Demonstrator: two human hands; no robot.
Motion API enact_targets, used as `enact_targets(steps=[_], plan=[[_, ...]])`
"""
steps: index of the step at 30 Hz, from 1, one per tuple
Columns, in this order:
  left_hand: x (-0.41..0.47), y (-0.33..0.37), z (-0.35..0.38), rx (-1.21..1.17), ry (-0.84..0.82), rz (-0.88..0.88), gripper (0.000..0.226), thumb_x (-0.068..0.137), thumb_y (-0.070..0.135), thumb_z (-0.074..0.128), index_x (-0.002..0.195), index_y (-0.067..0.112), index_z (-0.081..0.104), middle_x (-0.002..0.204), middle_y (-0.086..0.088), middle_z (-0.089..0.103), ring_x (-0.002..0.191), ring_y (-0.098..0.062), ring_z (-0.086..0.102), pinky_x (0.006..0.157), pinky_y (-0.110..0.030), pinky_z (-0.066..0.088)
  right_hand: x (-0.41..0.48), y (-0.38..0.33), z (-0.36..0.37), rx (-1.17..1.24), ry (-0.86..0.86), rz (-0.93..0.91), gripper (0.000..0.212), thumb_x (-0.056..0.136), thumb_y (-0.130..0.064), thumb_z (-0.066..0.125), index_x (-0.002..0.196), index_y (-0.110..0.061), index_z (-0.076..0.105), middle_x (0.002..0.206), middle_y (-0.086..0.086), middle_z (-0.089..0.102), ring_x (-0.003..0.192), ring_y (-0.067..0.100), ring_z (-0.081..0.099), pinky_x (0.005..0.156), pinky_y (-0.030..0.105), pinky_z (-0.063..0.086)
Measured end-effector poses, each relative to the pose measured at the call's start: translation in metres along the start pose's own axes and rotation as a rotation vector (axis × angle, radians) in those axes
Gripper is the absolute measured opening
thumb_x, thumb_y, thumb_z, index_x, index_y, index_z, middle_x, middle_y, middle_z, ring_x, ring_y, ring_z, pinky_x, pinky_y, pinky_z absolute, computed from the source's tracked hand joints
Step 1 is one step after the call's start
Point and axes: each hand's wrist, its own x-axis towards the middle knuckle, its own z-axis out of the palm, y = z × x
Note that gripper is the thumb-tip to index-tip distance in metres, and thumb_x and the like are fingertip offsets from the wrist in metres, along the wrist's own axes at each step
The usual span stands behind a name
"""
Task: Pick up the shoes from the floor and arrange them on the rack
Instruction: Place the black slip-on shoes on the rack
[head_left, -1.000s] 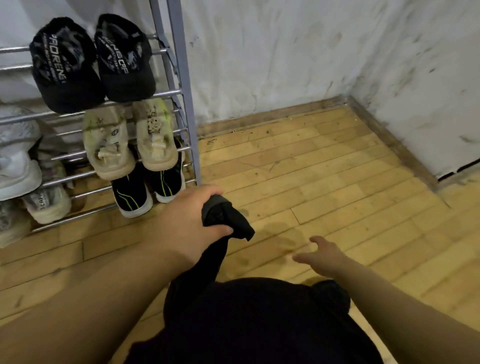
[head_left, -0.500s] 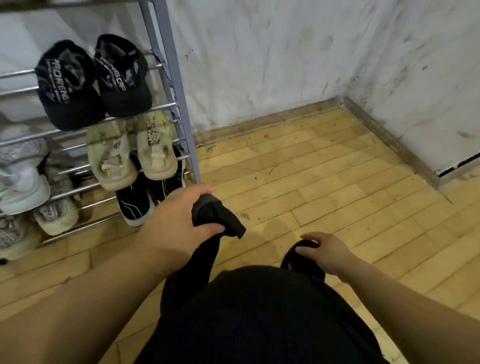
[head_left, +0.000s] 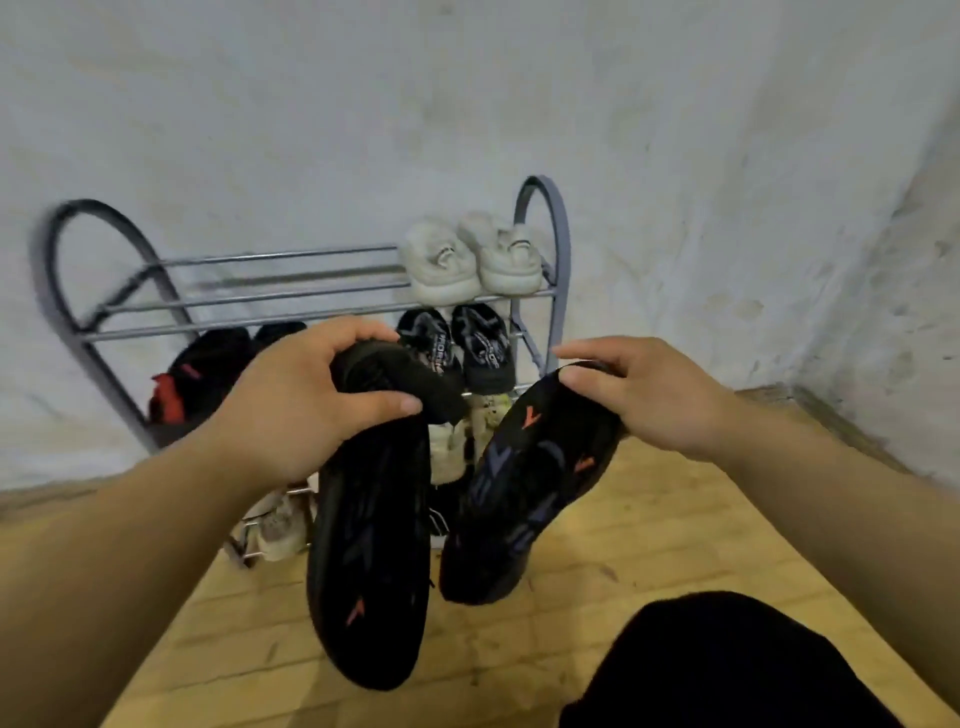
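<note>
I hold two black shoes with orange marks, soles toward me, toes hanging down. My left hand (head_left: 306, 400) grips the heel of the left black shoe (head_left: 366, 561). My right hand (head_left: 649, 400) grips the heel of the right black shoe (head_left: 530, 499). Both hang in front of the grey metal shoe rack (head_left: 249, 296), which stands against the white wall. The rack's top shelf carries a pair of white shoes (head_left: 470, 260) at its right end; the rest of that shelf is bare bars.
On the second shelf sit a black patterned pair (head_left: 462, 348) and black-and-red shoes (head_left: 192, 379). Pale shoes (head_left: 278, 525) show on lower shelves behind my hands. The wooden floor (head_left: 623, 535) reaches a wall corner at right. My dark clothing (head_left: 727, 665) fills the lower right.
My right hand has taken hold of the second black shoe. Both hands have lifted the shoes from near the floor, and my view has swung up and left to face the rack.
</note>
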Motion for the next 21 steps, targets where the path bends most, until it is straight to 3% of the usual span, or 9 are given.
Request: enact_targets(steps=[4,7,9,12,15,18,21], plan=[[-0.025,-0.023,-0.065,-0.111,0.181,-0.055,0.045,0.068,0.038,0.09,0.108,0.041,0.069,0.099,0.023,0.071,0.09,0.009,0.065,0.077,-0.015,0.046,0.02,-0.085,0.022,0.024,-0.052,-0.131,0.026,0.097,-0.038,0.067,0.123,-0.041,0.071,0.12,-0.021,0.071,0.11,-0.005,0.065,0.086,0.023,0.057],[-0.037,-0.042,-0.099,-0.136,0.25,-0.089,0.047,0.069,0.039,0.09,0.112,0.039,0.069,0.104,0.019,0.07,0.094,0.0,0.066,0.079,-0.021,0.05,0.042,-0.135,0.044,-0.033,-0.105,-0.177,0.026,0.096,-0.043,0.068,0.121,-0.048,0.067,0.12,-0.019,0.068,0.111,-0.005,0.063,0.095,0.019,0.05],[-0.04,-0.058,-0.116,-0.171,0.32,-0.121,0.049,0.07,0.039,0.09,0.114,0.04,0.068,0.106,0.018,0.069,0.096,-0.003,0.066,0.078,-0.02,0.049,0.063,-0.162,0.059,-0.076,-0.105,-0.205,0.03,0.096,-0.044,0.067,0.126,-0.042,0.068,0.116,-0.013,0.071,0.105,-0.004,0.065,0.093,0.015,0.048],[-0.038,-0.086,-0.129,-0.254,0.403,-0.195,0.047,0.072,0.035,0.09,0.114,0.037,0.069,0.106,0.016,0.069,0.095,-0.004,0.066,0.073,-0.015,0.048,0.104,-0.194,0.082,-0.078,-0.084,-0.213,0.035,0.1,-0.041,0.063,0.133,-0.031,0.068,0.13,-0.009,0.065,0.118,0.008,0.06,0.102,0.025,0.047],[-0.031,-0.111,-0.137,-0.388,0.492,-0.262,0.041,0.073,0.03,0.091,0.109,0.034,0.072,0.102,0.013,0.071,0.093,-0.007,0.069,0.071,-0.017,0.051,0.152,-0.221,0.106,-0.053,-0.105,-0.159,0.037,0.103,-0.039,0.059,0.138,-0.028,0.064,0.136,-0.006,0.061,0.122,0.015,0.056,0.086,0.025,0.047],[-0.019,-0.127,-0.143,-0.461,0.564,-0.286,0.038,0.072,0.03,0.091,0.105,0.034,0.073,0.101,0.011,0.074,0.092,-0.009,0.07,0.074,-0.022,0.055,0.197,-0.24,0.126,-0.012,-0.151,-0.09,0.04,0.102,-0.042,0.059,0.14,-0.031,0.061,0.134,-0.004,0.061,0.113,0.016,0.06,0.07,0.024,0.047],[-0.004,-0.144,-0.146,-0.468,0.624,-0.309,0.038,0.073,0.034,0.09,0.107,0.036,0.072,0.102,0.014,0.072,0.092,-0.007,0.069,0.076,-0.022,0.055,0.246,-0.256,0.151,0.02,-0.177,-0.022,0.04,0.101,-0.041,0.061,0.141,-0.032,0.059,0.116,-0.008,0.064,0.097,0.011,0.062,0.073,0.03,0.051]])
